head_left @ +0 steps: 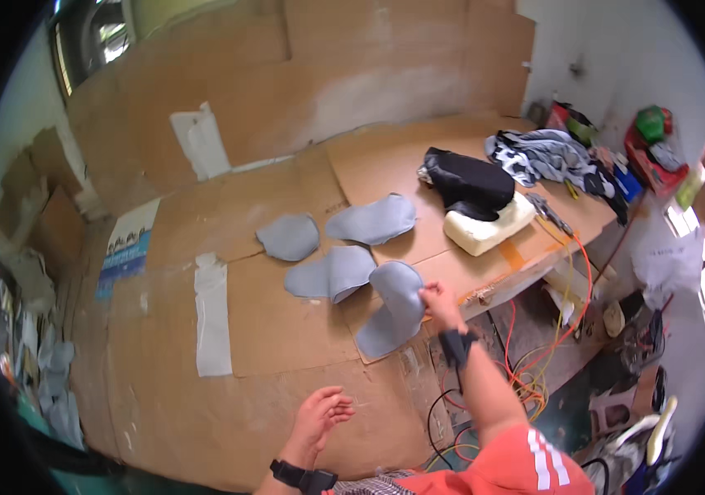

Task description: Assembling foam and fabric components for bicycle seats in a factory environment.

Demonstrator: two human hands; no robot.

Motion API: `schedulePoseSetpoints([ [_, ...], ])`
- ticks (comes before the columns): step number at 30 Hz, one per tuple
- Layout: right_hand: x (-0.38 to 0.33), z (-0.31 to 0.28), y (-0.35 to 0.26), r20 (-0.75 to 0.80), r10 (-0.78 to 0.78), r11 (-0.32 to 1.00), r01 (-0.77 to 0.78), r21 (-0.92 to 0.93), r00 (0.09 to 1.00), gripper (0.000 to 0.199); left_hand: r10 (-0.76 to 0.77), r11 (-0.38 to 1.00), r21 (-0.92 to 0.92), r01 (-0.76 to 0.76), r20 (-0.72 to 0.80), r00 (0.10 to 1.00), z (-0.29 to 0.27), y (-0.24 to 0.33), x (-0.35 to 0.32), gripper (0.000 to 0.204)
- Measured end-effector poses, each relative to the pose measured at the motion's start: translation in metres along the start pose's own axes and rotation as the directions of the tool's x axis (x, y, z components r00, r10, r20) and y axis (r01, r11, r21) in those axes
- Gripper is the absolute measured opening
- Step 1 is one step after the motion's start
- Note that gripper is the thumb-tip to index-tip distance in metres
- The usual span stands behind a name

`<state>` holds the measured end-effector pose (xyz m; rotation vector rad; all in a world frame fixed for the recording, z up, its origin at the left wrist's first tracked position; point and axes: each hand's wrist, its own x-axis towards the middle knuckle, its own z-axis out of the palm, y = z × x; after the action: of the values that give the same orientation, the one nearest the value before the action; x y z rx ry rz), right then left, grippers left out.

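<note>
My right hand [439, 302] pinches the right edge of a grey fabric piece [399, 297], which is folded over so its upper part curls above a flat lower part. Just left of it, a second grey piece [347, 271] also lies folded over. Two flat cut grey pieces lie farther back: a rounded one [290, 237] and a longer one [376, 219]. Nearer to me, my left hand [323, 417] hovers over the cardboard with its fingers loosely bent and apart, holding nothing.
Cardboard [278, 330] covers the table. At the back right are a black padded cover [470, 183], a cream foam block [491, 227], an air gun [551, 213] and heaped cloth [546, 153]. Tangled hoses [534, 375] lie beyond the right edge. A pale strip [212, 318] is at left.
</note>
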<state>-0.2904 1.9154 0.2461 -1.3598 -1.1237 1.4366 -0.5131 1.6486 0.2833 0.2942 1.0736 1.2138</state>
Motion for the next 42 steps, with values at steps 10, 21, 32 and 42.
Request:
schedulePoseSetpoints([
  [10,-0.13,0.095,-0.019,0.632,-0.046,0.961,-0.138,0.239,0.773,0.015,0.041,0.841,-0.528,-0.114,-0.148,0.988,0.032,0.011,0.032,0.04],
  [21,0.09,0.119,0.036,0.089,0.346,0.858,-0.354,0.373,0.934,0.033,0.249,0.825,-0.234,-0.515,-0.668,0.701,-0.058,0.02,-0.038,0.038],
  [32,0.104,0.043,0.009,-0.062,0.159,0.987,-0.158,0.031,0.985,0.041,0.187,0.818,-0.276,-0.504,-0.701,0.688,-0.074,0.001,-0.055,0.043],
  [42,0.183,0.043,-0.004,-0.228,-0.069,0.891,-0.043,-0.453,0.971,0.052,0.201,0.805,-0.271,-0.528,-0.713,0.672,-0.074,-0.002,-0.059,0.047],
])
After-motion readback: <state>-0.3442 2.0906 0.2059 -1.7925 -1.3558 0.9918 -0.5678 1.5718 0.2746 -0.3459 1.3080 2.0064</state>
